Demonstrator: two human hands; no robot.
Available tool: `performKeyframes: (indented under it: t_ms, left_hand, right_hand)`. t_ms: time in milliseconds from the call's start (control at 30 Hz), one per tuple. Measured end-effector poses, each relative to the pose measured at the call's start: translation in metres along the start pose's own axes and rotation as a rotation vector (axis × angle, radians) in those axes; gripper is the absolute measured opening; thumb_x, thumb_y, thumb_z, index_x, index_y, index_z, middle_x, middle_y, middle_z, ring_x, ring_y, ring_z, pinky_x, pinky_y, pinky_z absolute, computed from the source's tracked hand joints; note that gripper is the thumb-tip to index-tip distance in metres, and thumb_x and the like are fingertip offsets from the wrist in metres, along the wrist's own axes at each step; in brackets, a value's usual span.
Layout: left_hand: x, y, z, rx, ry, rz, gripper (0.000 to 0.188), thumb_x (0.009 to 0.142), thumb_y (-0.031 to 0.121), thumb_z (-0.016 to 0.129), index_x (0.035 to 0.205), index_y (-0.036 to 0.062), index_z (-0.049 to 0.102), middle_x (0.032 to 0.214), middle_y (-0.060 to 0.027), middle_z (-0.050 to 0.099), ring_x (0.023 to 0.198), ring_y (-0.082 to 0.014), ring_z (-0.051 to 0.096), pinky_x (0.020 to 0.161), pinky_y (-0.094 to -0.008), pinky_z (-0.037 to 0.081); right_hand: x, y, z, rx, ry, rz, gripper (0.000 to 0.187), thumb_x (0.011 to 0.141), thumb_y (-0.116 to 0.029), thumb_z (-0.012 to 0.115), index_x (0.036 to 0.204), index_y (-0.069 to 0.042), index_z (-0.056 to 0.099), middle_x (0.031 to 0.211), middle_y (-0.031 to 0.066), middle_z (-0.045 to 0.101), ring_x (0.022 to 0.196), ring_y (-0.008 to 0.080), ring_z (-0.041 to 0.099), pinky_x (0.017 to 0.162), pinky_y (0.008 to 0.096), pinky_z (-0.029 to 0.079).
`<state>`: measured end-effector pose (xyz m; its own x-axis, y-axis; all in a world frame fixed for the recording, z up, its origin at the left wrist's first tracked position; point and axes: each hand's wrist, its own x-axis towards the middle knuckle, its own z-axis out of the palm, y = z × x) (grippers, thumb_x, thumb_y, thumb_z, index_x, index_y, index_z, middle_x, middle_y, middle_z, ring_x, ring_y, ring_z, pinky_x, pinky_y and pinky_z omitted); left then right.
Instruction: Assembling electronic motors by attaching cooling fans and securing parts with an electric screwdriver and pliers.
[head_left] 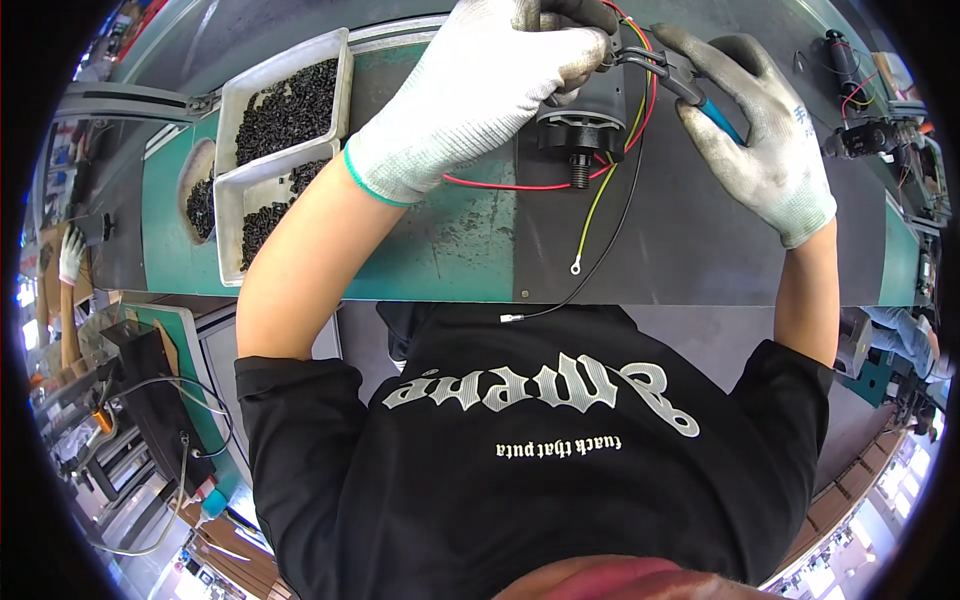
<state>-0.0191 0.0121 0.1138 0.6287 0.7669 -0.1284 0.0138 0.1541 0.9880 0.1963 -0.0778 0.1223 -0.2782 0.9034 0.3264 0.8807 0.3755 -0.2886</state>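
Note:
A grey motor (583,110) with a black end and threaded shaft stands at the far middle of the bench. Red, yellow-green and black wires (632,185) run from it, some ending in terminals. My left hand (500,70), in a white glove with dirty fingertips, is closed in a pinch at the motor's top; what it pinches is hidden. In my gloved right hand (755,125) are pliers (684,78) with black and blue handles, fingers round them. The pliers' dark jaws reach left to the wires beside my left fingertips.
Two white trays (225,185) and an oval container (190,175) hold small black parts at the left. Another dark motor (868,138) with wires lies at the far right. The bench's near edge runs before my body. Another person's gloved hand (71,255) shows far left.

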Motion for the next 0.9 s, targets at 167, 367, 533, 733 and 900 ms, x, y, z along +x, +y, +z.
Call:
performKeyframes:
  t_ms: [167, 367, 533, 733, 900]
  left_hand:
    - [0.007, -0.005, 0.0, -0.023, -0.036, -0.042, 0.022, 0.087, 0.005, 0.057, 0.107, -0.0043, 0.056, 0.075, -0.0006, 0.055, 0.064, -0.0077, 0.049, 0.058, -0.0223, 0.042]
    - [0.047, -0.013, -0.007, 0.309, 0.123, 0.179, 0.027, 0.088, 0.016, 0.06, 0.1, -0.0082, 0.06, 0.082, -0.0109, 0.063, 0.07, -0.017, 0.059, 0.065, -0.0294, 0.048]
    - [0.125, -0.045, -0.014, 0.76, 0.329, 0.22, 0.051, 0.088, 0.039, 0.058, 0.101, -0.0099, 0.065, 0.103, -0.0304, 0.065, 0.104, -0.0393, 0.063, 0.088, -0.0422, 0.048]
    - [0.117, -0.062, -0.003, 0.724, 0.383, 0.03, 0.068, 0.086, 0.053, 0.055, 0.108, -0.0116, 0.063, 0.11, -0.035, 0.061, 0.112, -0.0429, 0.058, 0.094, -0.0434, 0.046]
    - [0.049, 0.012, 0.021, 0.663, 0.454, 0.128, 0.079, 0.076, 0.054, 0.07, 0.121, -0.0081, 0.052, 0.114, -0.0301, 0.062, 0.106, -0.0415, 0.062, 0.093, -0.0424, 0.048]
  right_hand:
    - [-0.001, -0.004, 0.002, -0.236, -0.001, 0.009, 0.046, 0.08, -0.016, 0.062, 0.125, -0.01, 0.06, 0.104, 0.0154, 0.06, 0.098, 0.031, 0.06, 0.089, 0.04, 0.047]
    - [0.013, 0.06, 0.045, -0.052, 0.205, 0.123, 0.036, 0.077, -0.013, 0.059, 0.11, 0.0, 0.062, 0.09, 0.0137, 0.063, 0.081, 0.0271, 0.063, 0.077, 0.0352, 0.05]
    - [0.008, 0.199, 0.076, 1.591, -0.063, 0.823, 0.028, 0.085, -0.016, 0.059, 0.108, -0.001, 0.064, 0.087, 0.0095, 0.066, 0.073, 0.0262, 0.063, 0.076, 0.0385, 0.053]
    - [0.014, 0.099, 0.123, 1.695, 0.224, 0.64, 0.025, 0.086, -0.016, 0.057, 0.102, 0.001, 0.062, 0.081, 0.0085, 0.065, 0.069, 0.0188, 0.063, 0.07, 0.0305, 0.055]
    - [-0.006, 0.045, 0.053, 1.76, 0.335, 0.473, 0.039, 0.078, -0.018, 0.067, 0.109, 0.004, 0.056, 0.07, 0.0027, 0.056, 0.063, 0.0189, 0.057, 0.068, 0.0425, 0.05]
